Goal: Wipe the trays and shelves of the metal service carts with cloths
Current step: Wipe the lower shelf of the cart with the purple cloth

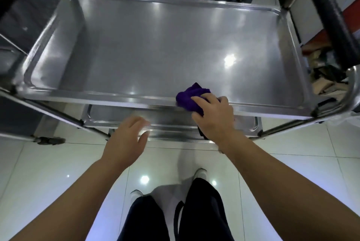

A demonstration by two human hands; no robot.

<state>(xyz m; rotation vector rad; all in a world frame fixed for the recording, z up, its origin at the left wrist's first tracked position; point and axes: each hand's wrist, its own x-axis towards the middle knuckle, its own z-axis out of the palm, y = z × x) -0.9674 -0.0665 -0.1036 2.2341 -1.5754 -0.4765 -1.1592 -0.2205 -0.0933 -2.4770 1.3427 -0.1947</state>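
My right hand (213, 118) grips the purple cloth (191, 97), pressing it on the top tray's (155, 46) near edge, right of the middle. My left hand (124, 139) hovers loose-fingered and empty, just before the lower shelf (120, 116).

No text, label, brand, number or sign can be read anywhere in this view.
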